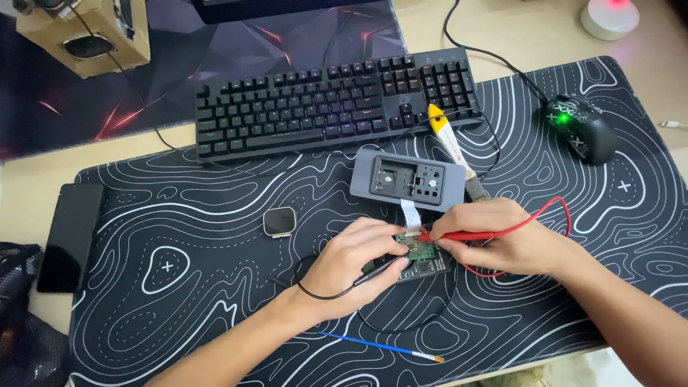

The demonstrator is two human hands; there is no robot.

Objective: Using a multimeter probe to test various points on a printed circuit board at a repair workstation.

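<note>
A small green circuit board (423,252) lies on the black desk mat (215,287), joined by a white ribbon cable (411,213) to a grey box-shaped device (406,180). My left hand (355,265) rests beside the board and pinches a black probe (383,267) against it, with a black wire looping off behind. My right hand (502,233) grips a red probe (459,235), its tip touching the board's top edge. A red wire (555,211) arcs from that probe around my right hand.
A black keyboard (330,104) lies behind the device, with a yellow-handled tool (448,140) leaning off it. A black mouse (582,127) sits at right, a smartwatch body (279,221) and dark phone (68,236) at left, and a thin blue brush (380,346) near the front edge.
</note>
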